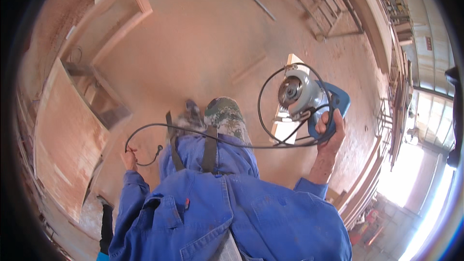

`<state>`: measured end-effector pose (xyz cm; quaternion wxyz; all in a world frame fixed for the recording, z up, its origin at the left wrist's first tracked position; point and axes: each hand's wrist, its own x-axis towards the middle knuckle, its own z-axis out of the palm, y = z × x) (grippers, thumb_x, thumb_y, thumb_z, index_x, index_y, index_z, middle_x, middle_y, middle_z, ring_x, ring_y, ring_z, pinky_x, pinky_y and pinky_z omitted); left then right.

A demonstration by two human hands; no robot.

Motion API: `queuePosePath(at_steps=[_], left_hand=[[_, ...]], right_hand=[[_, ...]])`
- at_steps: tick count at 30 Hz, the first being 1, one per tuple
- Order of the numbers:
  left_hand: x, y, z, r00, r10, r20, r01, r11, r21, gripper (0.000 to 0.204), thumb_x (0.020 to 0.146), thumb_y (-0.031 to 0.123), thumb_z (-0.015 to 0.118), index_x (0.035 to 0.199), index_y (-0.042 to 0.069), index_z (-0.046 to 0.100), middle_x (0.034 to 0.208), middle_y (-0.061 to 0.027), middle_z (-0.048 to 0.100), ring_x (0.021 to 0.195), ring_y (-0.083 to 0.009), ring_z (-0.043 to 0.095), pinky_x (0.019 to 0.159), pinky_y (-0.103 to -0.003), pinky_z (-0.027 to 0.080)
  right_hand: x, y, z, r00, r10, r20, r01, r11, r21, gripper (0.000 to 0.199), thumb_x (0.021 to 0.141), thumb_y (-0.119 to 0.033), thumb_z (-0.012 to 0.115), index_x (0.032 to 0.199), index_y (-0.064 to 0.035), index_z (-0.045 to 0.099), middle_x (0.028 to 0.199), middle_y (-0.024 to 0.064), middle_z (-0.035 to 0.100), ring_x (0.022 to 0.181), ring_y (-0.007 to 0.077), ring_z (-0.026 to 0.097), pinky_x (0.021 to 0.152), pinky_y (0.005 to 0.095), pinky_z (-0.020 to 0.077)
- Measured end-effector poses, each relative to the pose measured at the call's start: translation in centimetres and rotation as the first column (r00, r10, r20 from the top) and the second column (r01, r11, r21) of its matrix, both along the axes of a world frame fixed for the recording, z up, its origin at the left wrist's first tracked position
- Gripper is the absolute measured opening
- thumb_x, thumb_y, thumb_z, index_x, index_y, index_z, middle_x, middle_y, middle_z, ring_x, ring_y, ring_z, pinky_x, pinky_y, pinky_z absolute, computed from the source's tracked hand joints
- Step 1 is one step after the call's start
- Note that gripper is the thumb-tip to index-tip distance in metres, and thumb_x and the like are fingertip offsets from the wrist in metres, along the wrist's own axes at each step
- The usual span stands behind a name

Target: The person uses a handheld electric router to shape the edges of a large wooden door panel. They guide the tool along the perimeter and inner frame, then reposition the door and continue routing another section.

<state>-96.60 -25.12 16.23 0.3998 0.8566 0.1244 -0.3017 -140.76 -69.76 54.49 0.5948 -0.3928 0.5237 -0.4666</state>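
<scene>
Out to the right, my right hand [333, 130] is closed round the blue handle of a circular saw [310, 93], which it holds up in the air. The saw has a grey guard, and its round blade side faces left. From the saw a black power cord [217, 138] makes a loop and then runs across in front of my body. On the left, my left hand [129, 158] grips this cord between its fingers. The cord's free end hangs beside that hand, with a plug [160, 149] on it. Behind the saw, a pale board [286, 131] is partly hidden.
A large wooden panel [67, 140] stands at the left, with a wooden frame [123, 29] beyond it. A metal rod [260, 6] lies on the dusty floor. A metal rack [333, 14] and long boards [369, 14] are at the upper right; stacked planks [362, 179] lie lower right.
</scene>
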Motion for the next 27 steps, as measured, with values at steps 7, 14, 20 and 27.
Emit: queuePosePath(at_steps=[7,14,20,27], left_hand=[[-6.6,5.0,3.5,0.949,0.109,0.296,-0.059,0.983,-0.176,0.046,0.107,0.039,0.046,0.081,0.006,0.063,0.062,-0.0028,0.055,0.041,-0.0128,0.046,0.038,-0.03,0.035],[-18.8,19.2,13.1,0.492,0.849,-0.191,-0.745,0.297,-0.597,0.05,0.107,0.05,0.042,0.1,0.004,0.059,0.057,0.004,0.03,0.042,-0.01,0.028,0.039,-0.029,0.02],[-51.4,45.6,18.2,0.587,0.768,0.256,-0.807,0.581,0.108,0.027,0.096,0.025,0.052,0.087,0.004,0.067,0.058,-0.005,0.05,0.049,-0.0191,0.05,0.042,-0.036,0.037],[-80.5,52.5,25.6,0.32,0.947,0.022,-0.814,0.263,0.517,0.023,0.084,0.021,0.063,0.082,0.001,0.074,0.084,-0.0219,0.069,0.081,-0.0337,0.069,0.066,-0.047,0.054]], right_hand=[[-3.4,-0.4,1.4,0.966,0.257,0.005,-0.256,0.962,-0.097,0.068,0.1,-0.063,0.048,0.097,0.0038,0.06,0.072,0.0099,0.061,0.053,0.0157,0.058,0.045,0.0267,0.0456],[0.1,-2.8,7.9,0.764,0.442,-0.47,-0.575,0.797,-0.185,0.022,0.096,-0.021,0.069,0.101,-0.0004,0.062,0.068,0.0022,0.058,0.052,0.0099,0.055,0.049,0.0243,0.0443],[-2.2,6.1,14.6,0.494,0.584,-0.644,-0.788,0.614,-0.047,0.014,0.093,-0.015,0.071,0.098,-0.0048,0.063,0.065,-0.0024,0.054,0.049,0.0064,0.047,0.044,0.0232,0.0349],[-11.8,21.8,24.7,0.415,0.608,-0.677,-0.84,0.542,-0.027,0.011,0.095,-0.01,0.067,0.101,-0.0027,0.061,0.068,-0.0001,0.053,0.05,0.0069,0.045,0.044,0.023,0.0349]])
